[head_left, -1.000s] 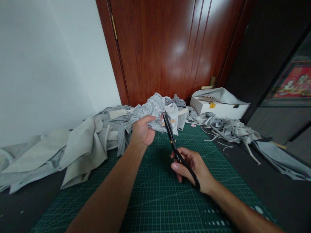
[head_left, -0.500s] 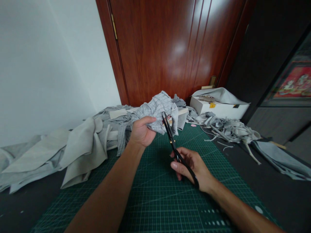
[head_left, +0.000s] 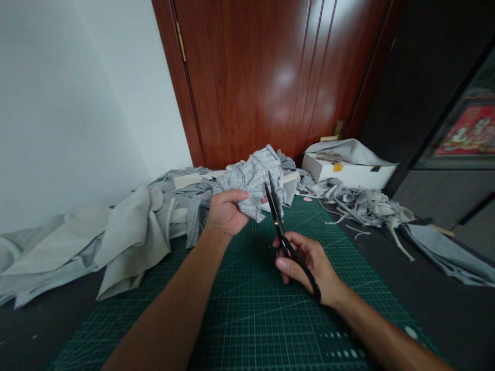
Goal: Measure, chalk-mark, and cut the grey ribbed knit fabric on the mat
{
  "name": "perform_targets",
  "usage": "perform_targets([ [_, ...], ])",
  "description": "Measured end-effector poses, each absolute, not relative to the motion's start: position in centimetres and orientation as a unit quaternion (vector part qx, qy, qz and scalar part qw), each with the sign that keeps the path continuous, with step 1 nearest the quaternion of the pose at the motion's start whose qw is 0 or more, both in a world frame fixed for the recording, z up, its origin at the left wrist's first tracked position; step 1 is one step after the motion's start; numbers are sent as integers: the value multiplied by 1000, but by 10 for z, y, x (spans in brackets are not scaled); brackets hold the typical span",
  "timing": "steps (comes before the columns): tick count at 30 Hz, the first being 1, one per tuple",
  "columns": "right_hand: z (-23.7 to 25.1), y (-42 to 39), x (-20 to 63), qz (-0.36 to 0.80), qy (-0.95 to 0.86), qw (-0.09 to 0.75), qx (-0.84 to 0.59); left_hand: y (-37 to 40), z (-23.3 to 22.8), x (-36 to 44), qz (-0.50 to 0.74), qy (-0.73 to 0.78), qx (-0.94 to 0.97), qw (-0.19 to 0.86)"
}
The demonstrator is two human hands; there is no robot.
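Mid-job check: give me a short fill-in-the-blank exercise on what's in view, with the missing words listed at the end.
1. The right hand holds a pair of black ____.
2. The left hand grips a crumpled piece of ____ fabric.
3. The gridded cutting mat below the hands is ____ in colour.
4. Tangled fabric strips lie on the ____ side of the view.

Missing words: scissors; gray; green; right.

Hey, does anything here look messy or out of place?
Mainly the tangled heap of grey strips right of the green mat: it's jumbled, with loose threads straggling nearby. A small pink scrap also stands out against the mat's green, near its far end.
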State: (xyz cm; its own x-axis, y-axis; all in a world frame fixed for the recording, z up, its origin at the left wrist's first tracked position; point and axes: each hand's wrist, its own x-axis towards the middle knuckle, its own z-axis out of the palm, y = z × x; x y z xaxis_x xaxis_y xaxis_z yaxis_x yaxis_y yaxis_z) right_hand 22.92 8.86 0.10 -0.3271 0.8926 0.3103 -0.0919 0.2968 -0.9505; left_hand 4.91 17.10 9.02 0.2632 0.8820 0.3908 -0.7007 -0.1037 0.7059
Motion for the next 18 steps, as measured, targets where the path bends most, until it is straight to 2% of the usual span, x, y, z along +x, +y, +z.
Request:
perform_targets([
  [18,0,89,231,505,-649,481,-305,168,86,47,582,100,437,678],
])
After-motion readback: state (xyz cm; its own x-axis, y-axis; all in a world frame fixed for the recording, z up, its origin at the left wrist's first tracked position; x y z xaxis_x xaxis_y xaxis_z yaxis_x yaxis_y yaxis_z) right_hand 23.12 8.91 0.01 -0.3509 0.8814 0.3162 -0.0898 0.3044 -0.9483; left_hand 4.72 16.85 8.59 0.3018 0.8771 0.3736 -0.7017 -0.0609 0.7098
